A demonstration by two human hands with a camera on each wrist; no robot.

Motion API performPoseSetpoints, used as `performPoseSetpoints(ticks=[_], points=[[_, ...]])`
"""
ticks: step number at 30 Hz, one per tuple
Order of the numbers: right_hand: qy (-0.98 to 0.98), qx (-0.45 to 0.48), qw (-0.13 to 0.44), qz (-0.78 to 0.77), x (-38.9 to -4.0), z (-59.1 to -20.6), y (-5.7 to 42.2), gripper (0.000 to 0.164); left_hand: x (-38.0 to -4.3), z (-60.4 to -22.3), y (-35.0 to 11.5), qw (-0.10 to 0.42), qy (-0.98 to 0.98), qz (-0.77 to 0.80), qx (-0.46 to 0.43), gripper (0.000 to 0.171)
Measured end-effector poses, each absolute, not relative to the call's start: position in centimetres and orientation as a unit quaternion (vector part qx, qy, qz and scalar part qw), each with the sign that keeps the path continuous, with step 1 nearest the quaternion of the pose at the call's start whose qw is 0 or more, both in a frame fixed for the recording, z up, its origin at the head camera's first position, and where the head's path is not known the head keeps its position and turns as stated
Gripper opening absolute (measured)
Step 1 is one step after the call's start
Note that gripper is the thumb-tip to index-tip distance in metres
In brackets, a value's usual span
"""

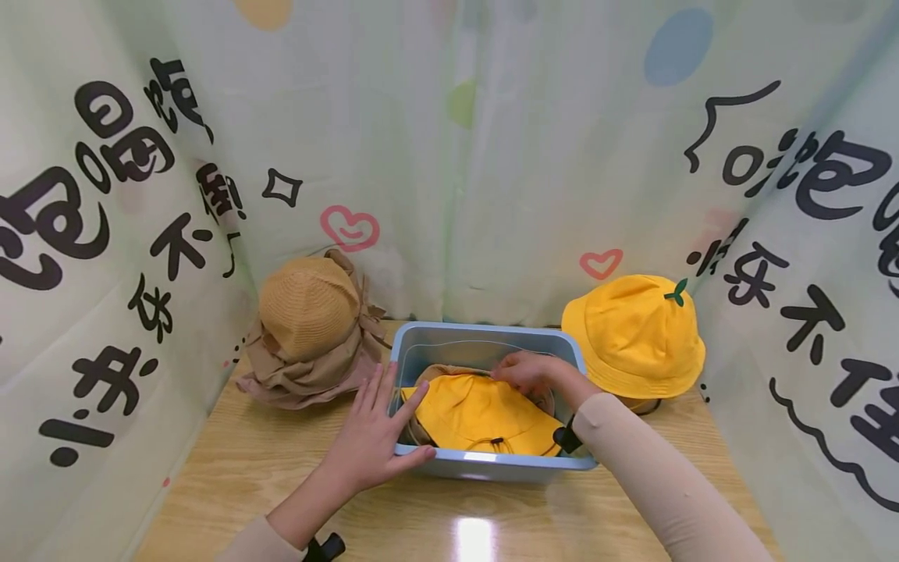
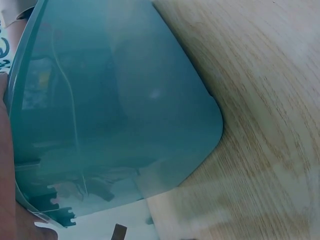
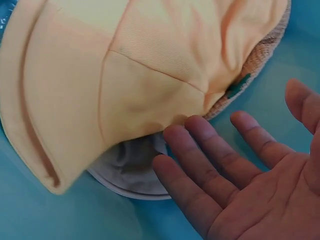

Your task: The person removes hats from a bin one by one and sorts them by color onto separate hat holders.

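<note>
A folded yellow fabric hat [image 1: 477, 410] is contained in a rectangular blue plastic bin [image 1: 492, 471], its long axis laid left to right, just nearside of the right hand [image 1: 530, 372], the closer one. That hand's fingers are extended and slightly parted, nothing pinched (contact cannot be told). The left hand [image 1: 375, 437] is spread over the left rim. A grey cloth brim [image 3: 135, 170] is partly covered beneath; access is bounded by walls. The bin is flanked by a tan woven hat [image 1: 309, 308] and a yellow bucket hat [image 1: 628, 336].

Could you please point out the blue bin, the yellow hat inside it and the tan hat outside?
Blue bin [image 1: 523, 461]: head view, front rim.
Yellow hat [image 3: 145, 100]: right wrist view, crown.
Tan hat [image 1: 309, 307]: head view, crown.
</note>
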State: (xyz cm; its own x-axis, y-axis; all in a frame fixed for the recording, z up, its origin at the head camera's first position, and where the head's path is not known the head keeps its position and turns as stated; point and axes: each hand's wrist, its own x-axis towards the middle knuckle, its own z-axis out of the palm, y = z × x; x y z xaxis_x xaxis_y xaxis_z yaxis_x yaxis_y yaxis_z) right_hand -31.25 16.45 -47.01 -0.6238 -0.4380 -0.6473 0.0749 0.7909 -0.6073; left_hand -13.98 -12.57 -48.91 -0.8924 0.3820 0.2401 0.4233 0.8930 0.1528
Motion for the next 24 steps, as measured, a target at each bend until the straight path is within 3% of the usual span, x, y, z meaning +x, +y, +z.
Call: performPoseSetpoints(ticks=[15, 24], points=[[0.894, -0.153, 0.345, -0.242, -30.3, -47.7, 16.6, 0.048, -14.0, -48.6, -12.4, 0.094, -0.970, -0.086, -0.207, 0.088], [0.891, -0.124, 0.357, -0.251, -30.1, -47.6, 16.7, 0.046, -14.0, -48.8, -12.4, 0.100, -0.969, -0.093, -0.205, 0.093]])
